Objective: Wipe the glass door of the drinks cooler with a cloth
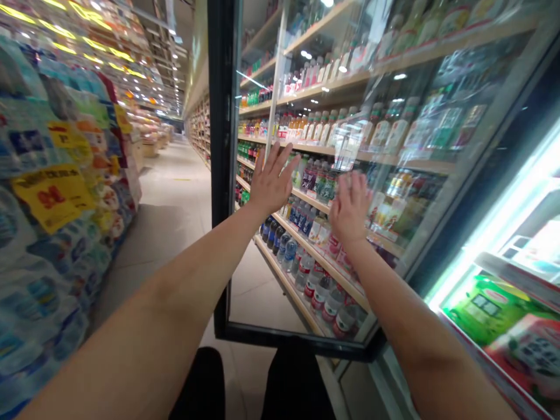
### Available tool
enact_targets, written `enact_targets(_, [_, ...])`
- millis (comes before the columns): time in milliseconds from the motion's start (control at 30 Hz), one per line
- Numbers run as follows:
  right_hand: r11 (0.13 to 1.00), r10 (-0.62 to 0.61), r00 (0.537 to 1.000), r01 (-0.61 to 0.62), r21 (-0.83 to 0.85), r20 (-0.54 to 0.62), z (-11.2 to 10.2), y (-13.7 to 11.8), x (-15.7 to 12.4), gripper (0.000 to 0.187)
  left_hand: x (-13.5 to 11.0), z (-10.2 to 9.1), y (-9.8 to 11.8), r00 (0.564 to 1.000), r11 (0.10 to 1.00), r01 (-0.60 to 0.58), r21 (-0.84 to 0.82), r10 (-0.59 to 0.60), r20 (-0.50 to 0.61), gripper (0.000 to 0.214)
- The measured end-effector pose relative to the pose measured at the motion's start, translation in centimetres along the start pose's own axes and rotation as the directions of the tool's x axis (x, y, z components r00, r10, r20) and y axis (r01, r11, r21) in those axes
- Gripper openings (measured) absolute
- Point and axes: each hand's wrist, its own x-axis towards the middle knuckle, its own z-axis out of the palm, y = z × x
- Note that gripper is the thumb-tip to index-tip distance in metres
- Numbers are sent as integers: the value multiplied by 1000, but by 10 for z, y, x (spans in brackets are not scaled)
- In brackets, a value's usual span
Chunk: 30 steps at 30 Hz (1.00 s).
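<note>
Two bare hands are raised against one glass door (pixel 306 245) with a black frame, which stands swung open into the aisle. The left hand (pixel 272 182) lies flat on the pane, its five fingers spread apart and gripping nothing. The right hand (pixel 349 209) is just to its right, also open and flat at the glass, with the fingers blurred; the two hands are near each other but not touching.

Through the pane show long wooden shelves (pixel 315 245) running far down the aisle, at least five levels, each crowded with drink bottles (pixel 301 265), too many to count. The lowest level holds clear bottles with blue and red labels.

To the near right sits the lit cooler (pixel 516 233), with one green pack (pixel 485 306) and one red pack (pixel 525 350) on its shelf. On the left stands a stack of wrapped bottle packs (pixel 39 280) bearing two yellow price tags (pixel 52 195). The pale floor (pixel 175 198) runs between them toward the far end of the store
</note>
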Motion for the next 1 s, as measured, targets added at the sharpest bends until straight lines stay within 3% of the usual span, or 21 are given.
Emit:
enact_targets(67, [987,-156,978,151,49,135,3,-28,-7,52,-7,1,7,999,999,33,3,-33,-7,57])
enact_targets(133, [953,-302,926,287,98,224,2,-35,-14,53,-20,3,11,999,999,40,11,-40,18,56])
enact_targets(200, [919,-393,882,373,125,258,-2,-22,-18,54,-36,6,10,998,999,23,33,-25,56,56])
enact_targets(267, [914,-406,878,390,110,254,-11,7,-19,53,-50,9,6,996,998,7,57,-12,85,56])
enact_targets(333, [946,-323,922,323,38,214,-22,41,-20,51,-60,13,2,996,998,9,59,-15,92,57])
enact_targets(433, [993,-54,996,62,-104,71,-37,85,-21,50,-65,18,3,996,999,47,24,-49,74,58])
enact_targets(500, [981,123,992,-127,-144,-34,-43,101,-19,53,-65,19,6,996,998,64,5,-64,65,59])
enact_targets(567, [966,207,974,-218,-137,-90,-42,101,-14,56,-64,19,9,996,998,62,6,-62,59,59])
enact_targets(633, [975,193,977,-201,-99,-89,-34,84,-10,56,-65,17,10,997,999,52,14,-53,51,59])
enact_targets(700, [991,121,992,-123,-44,-42,-24,51,-6,56,-68,17,8,998,999,47,13,-47,48,59])
enact_targets(800, [1000,-15,994,12,25,104,-6,-12,-8,55,-72,19,4,996,999,52,-5,-51,72,57])
enact_targets(867, [990,-133,971,122,65,199,4,-46,-11,55,-74,21,1,995,998,60,-14,-59,82,55])
enact_targets(933, [971,-237,941,222,89,240,9,-63,-15,54,-75,22,-1,996,999,51,-9,-51,76,55])
enact_targets(1000, [955,-297,925,287,74,236,8,-59,-17,53,-76,22,-4,998,1000,24,7,-24,66,56])
